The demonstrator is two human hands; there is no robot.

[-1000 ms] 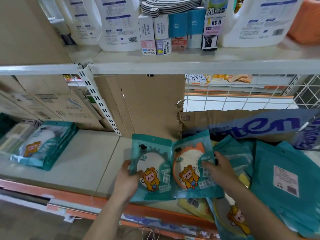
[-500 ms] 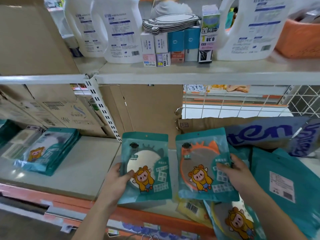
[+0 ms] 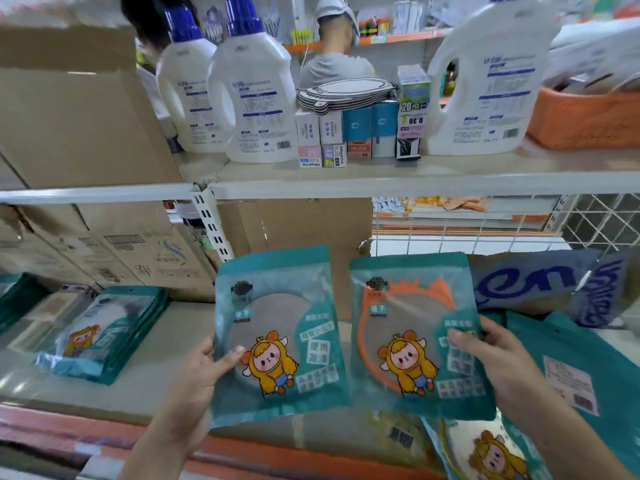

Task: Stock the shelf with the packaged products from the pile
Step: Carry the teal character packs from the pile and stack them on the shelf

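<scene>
Both packets have lifted and drawn apart since a second ago, when they overlapped; they are now held upright, just beside each other, above the front of the shelf, neither stocked yet. The left hand pinches the grey-mirror packet at its lower left edge, thumb on the front. The right hand pinches the orange-rimmed packet at its right edge. The pile lies at the shelf's right end.
</scene>
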